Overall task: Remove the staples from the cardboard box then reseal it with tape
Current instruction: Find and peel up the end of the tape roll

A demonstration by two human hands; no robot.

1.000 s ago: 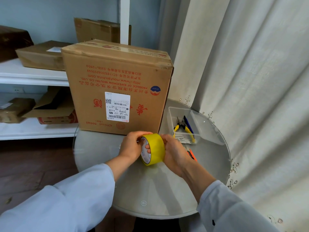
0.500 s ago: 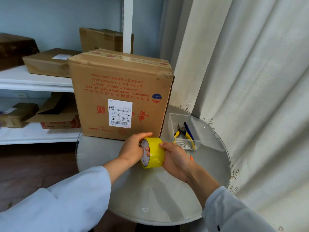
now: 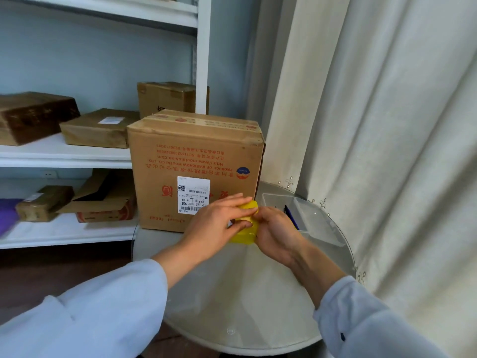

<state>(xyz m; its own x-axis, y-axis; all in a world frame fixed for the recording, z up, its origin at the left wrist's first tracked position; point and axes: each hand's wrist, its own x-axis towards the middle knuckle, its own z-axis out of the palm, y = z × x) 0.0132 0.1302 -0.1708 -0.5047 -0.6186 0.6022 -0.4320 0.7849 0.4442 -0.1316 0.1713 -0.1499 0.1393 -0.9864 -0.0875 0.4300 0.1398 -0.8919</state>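
One box (image 3: 193, 166) stood upright at the back of the round glass counter (image 3: 247, 293), print upside down, one white label (image 3: 193, 195) on its front face, top flaps closed. Two hands held one yellow tape roll (image 3: 245, 235) just in front of the box, above the counter. Left hand (image 3: 214, 228) lay over the roll from the left, fingers (image 3: 232, 200) stretched flat across its top, thumb pressed at the roll's side. Right hand (image 3: 276, 233) gripped the roll from the right, fingers curled around it; fingertips partly hidden, so exact pinch point could not be told. Roll was tilted, mostly covered by both hands. One clear tray (image 3: 309, 220) sat on the counter right of the box, just behind the right hand, with one dark blue handled tool (image 3: 291, 217) showing inside; the rest of its contents were hidden or blurred. Two light sleeves, left (image 3: 90, 316) and right (image 3: 361, 321), filled the lower frame. Behind the box, a white shelf (image 3: 64, 156) carried three cartons on the upper level: one dark (image 3: 33, 117), one flat (image 3: 100, 127), one taller (image 3: 167, 99). Lower level held two more: one small (image 3: 44, 202), one open (image 3: 108, 197), plus a purple thing (image 3: 7, 215) at the left edge, blurred. One pale curtain (image 3: 387, 125) hung on the right, touching the counter's rim.
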